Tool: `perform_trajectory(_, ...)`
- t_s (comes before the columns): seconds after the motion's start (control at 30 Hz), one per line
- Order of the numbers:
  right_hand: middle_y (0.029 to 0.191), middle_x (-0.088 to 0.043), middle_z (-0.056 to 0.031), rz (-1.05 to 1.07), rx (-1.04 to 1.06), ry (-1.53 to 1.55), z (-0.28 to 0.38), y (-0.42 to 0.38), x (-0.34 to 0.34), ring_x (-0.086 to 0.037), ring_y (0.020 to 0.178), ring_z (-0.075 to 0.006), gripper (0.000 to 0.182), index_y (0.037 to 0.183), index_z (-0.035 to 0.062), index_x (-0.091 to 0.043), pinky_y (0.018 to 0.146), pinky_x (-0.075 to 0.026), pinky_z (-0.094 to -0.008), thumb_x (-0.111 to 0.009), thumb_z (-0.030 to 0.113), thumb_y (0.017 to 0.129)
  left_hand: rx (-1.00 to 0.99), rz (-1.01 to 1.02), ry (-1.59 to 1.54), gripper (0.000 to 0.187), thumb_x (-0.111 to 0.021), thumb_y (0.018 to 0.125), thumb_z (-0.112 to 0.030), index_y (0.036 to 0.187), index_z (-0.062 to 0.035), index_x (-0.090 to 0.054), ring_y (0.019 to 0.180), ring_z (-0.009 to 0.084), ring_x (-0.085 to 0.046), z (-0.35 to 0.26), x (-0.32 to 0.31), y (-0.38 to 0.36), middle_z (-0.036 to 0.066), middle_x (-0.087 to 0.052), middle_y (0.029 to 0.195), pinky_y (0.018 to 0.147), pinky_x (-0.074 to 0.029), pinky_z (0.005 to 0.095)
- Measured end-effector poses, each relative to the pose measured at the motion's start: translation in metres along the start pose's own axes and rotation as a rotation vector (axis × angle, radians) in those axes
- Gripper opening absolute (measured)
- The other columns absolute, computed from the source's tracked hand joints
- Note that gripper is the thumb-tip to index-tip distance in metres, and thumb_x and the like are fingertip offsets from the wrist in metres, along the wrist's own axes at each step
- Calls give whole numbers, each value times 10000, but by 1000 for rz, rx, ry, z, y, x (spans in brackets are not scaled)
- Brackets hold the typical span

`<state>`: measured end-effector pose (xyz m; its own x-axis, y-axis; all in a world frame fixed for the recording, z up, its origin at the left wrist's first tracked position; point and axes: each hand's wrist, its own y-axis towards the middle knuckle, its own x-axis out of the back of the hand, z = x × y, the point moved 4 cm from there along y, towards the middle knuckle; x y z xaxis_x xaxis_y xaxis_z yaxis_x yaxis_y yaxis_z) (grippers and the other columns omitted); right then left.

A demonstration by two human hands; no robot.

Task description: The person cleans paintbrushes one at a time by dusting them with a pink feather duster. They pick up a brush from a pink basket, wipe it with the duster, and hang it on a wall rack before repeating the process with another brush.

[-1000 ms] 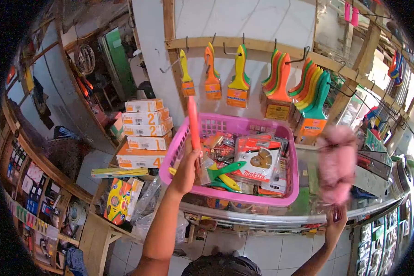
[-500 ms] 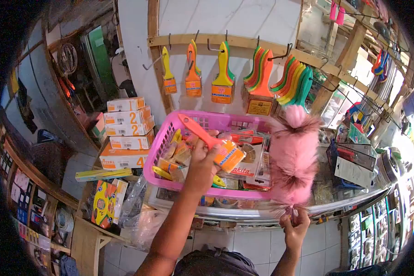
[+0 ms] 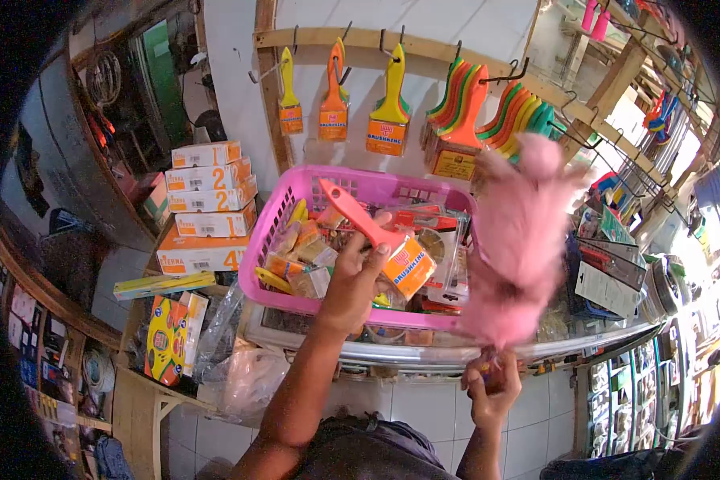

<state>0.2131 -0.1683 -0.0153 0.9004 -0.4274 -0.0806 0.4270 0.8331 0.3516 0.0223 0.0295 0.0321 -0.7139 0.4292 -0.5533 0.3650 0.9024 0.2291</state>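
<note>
Pink duster (image 3: 520,232) partly before hanging brushes (image 3: 514,114) and basket (image 3: 364,177), stacked cartons (image 3: 208,206) at left.

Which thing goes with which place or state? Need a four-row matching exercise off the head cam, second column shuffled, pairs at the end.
Things:
1. Paintbrush
2. Duster
3. Basket
4. Boxes

Places and states:
A. Held upright in the right hand, fluffy end blurred
B. Piled up, to the left of the basket in the picture
C. Held in the left hand, handle tilted up to the left
D. Open at the top, with packaged goods inside

Pairs: 1-C, 2-A, 3-D, 4-B
</note>
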Motion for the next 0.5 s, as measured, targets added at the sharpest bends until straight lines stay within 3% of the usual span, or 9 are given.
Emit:
perform_trajectory(0.1, 861, -601, -85, -4, -67, -55, -6, -12, -10, -578, 717, -140, 395, 1251, -37, -503, 573, -476, -254, -622, -36, 875, 11, 38, -118, 501, -527, 1008, -171, 1465, -68, -349, 1178, 230, -588, -6, -9, -2, 141, -554, 1320, 864, -580, 374)
perform_trajectory(0.13, 855, -612, -90, -51, -118, -124, -2, -11, -17, -587, 722, -147, 383, 1240, -37, -527, 597, -488, -264, -631, -24, 871, 32, 35, -133, 507, -532, 1003, -165, 1464, -68, -345, 1231, 240, -542, -6, -8, -2, 147, -521, 1359, 921, -544, 411)
perform_trajectory(0.2, 903, -656, -156, 141, -60, -545, -4, -11, -26, -628, 761, -197, 414, 1248, -12, -576, 743, -517, -325, -688, 83, 861, 75, 26, -162, 518, -540, 993, -153, 1463, -69, -339, 1338, 259, -450, -2, -3, -5, 161, -455, 1436, 1034, -472, 485)
perform_trajectory(0.27, 910, -655, -170, 295, 146, -579, 0, -11, -40, -627, 782, -195, 407, 1257, -11, -578, 743, -511, -322, -674, 89, 874, -76, 40, 510, 559, -589, 959, -208, 1453, -82, -360, 1315, 256, -466, -8, 4, -3, 123, -459, 1431, 1048, -447, 473)
perform_trajectory(0.3, 921, -665, -180, 259, 139, -538, 1, -11, -40, -659, 796, -246, 370, 1228, -12, -580, 751, -518, -335, -664, 78, 878, -152, 11, 824, 581, -614, 942, -235, 1448, -89, -370, 1303, 254, -474, -11, 8, -3, 104, -461, 1429, 1055, -435, 467)
perform_trajectory(0.37, 907, -667, -170, 88, -85, -374, -16, -11, -28, -665, 788, -249, 359, 1212, -8, -574, 751, -523, -336, -666, 72, 875, 71, 59, -272, 523, -527, 1002, -335, 1445, -103, -376, 1271, 262, -508, -7, -5, -12, 106, -458, 1435, 1042, -431, 524)
perform_trajectory(0.4, 901, -668, -166, 6, -198, -289, -25, -11, -22, -668, 784, -251, 353, 1204, -6, -572, 751, -525, -336, -667, 69, 873, 103, 50, -305, 521, -513, 1009, -342, 1449, -103, -371, 1265, 265, -513, -6, -3, -11, 106, -465, 1428, 1035, -435, 531)
perform_trajectory(0.43, 879, -664, -126, 35, -169, -309, -26, -6, -20, -654, 770, -203, 347, 1204, -3, -543, 735, -523, -317, -657, 74, 885, 136, 37, -339, 519, -500, 1016, -349, 1453, -103, -367, 1259, 269, -519, -2, 3, -10, 106, -472, 1420, 1029, -439, 537)
perform_trajectory(0.5, 890, -651, -100, 255, -79, -490, -14, -1, -18, -618, 768, -143, 364, 1227, -2, -523, 701, -514, -285, -645, 53, 888, 242, -20, -426, 559, -504, 1010, -378, 1473, -108, -347, 1248, 283, -530, 13, 20, -8, 106, -498, 1400, 1016, -452, 526)
